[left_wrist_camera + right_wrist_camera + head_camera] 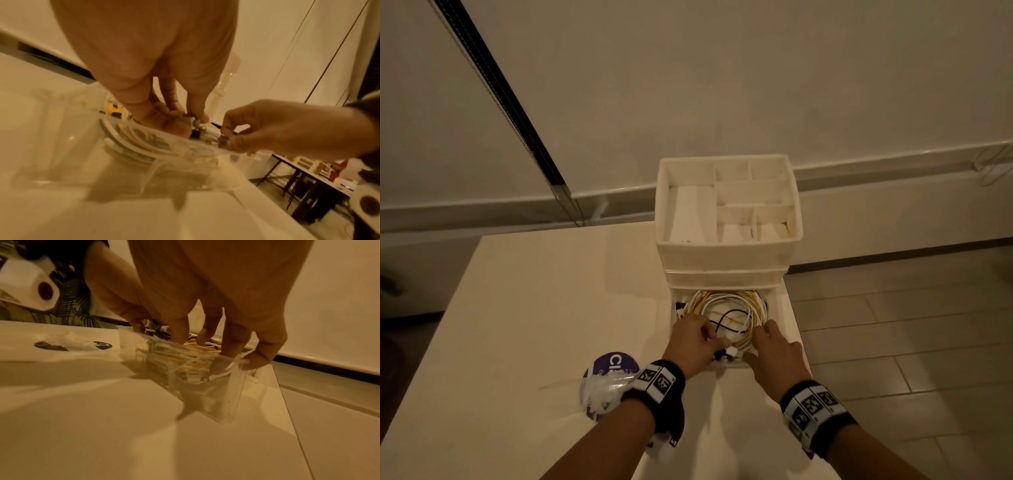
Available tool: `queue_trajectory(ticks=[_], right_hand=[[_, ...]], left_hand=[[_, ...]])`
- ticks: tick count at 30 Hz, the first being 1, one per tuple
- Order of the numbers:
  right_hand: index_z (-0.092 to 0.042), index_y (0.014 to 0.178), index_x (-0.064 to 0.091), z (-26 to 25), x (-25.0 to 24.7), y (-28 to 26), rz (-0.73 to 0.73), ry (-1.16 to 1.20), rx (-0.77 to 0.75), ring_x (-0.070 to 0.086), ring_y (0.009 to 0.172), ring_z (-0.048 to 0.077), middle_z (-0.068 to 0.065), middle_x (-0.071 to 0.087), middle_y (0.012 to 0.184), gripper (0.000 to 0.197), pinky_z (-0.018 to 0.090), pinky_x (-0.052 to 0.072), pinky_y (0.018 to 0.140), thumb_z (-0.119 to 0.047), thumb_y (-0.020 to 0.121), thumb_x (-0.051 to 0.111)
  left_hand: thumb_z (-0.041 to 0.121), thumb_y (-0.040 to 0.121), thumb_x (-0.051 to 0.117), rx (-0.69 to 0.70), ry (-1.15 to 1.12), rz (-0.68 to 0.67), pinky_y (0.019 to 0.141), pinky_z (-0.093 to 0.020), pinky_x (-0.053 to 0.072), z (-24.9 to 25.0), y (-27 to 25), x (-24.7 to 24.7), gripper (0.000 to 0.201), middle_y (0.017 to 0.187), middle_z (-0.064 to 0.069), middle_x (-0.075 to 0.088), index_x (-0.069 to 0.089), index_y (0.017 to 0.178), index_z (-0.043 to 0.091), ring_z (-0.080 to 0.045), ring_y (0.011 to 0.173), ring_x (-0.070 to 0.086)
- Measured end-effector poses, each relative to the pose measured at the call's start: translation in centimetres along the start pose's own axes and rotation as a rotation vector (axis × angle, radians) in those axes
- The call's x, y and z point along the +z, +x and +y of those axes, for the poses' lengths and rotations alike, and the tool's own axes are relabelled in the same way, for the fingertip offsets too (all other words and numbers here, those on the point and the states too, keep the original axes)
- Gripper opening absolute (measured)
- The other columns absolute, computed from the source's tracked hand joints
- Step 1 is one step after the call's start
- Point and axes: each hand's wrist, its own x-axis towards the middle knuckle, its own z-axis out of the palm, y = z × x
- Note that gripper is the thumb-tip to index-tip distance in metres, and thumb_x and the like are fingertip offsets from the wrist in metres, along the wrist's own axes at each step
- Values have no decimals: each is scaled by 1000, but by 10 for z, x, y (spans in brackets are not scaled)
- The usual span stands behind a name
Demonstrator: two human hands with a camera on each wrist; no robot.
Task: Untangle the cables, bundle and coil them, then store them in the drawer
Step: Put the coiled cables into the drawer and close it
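A coil of yellow, white and black cables (726,301) lies in the clear bottom drawer (787,308), which is pulled out of a white drawer unit (726,253). Both hands reach over the drawer's front wall. My left hand (710,337) pinches metal cable plugs (194,122) between thumb and fingers at the coil's near left. My right hand (756,342) has its fingers down among the cables (197,350), and its thumb and forefinger pinch a plug (223,140) at the near right. The little finger (265,353) rests over the drawer's front rim (216,394).
The unit's top tray (729,164) holds several bare compartments. On the white table (534,291), left of my left wrist, a purple round disc (613,363) lies under white plastic ties (599,394). The table's right edge is close to the drawer, with tiled floor (911,325) beyond.
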Motion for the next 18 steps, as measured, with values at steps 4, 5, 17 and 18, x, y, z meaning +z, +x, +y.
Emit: queue_trajectory(ticks=[4,5,17,18], right_hand=[[-16,116,43,-4,-4,5,-25,59,3,55,101,23,0,40,122,28,47,42,94,-23,91,54],[-16,116,42,-4,-3,5,-25,69,-15,55,101,24,1,41,122,28,46,43,93,-22,91,53],[-21,122,49,34,7,-4,-85,-51,-266,58,106,23,2,18,155,30,28,50,90,-13,93,52],[-19,118,52,36,5,-2,-85,-32,-270,59,104,21,2,18,155,30,25,50,87,-7,91,53]], left_hand=[[37,68,85,21,93,-49,69,-24,41,-1,9,5,37,89,1,50,55,72,16,-15,81,50],[38,70,83,20,130,-48,69,-26,38,-1,10,5,38,91,1,47,52,73,15,-16,83,48],[52,90,57,23,346,-68,72,-36,45,-8,5,2,38,95,0,49,43,77,19,-23,87,54],[50,92,55,19,334,-81,72,-37,46,-9,3,3,37,96,0,49,44,78,18,-23,87,54]])
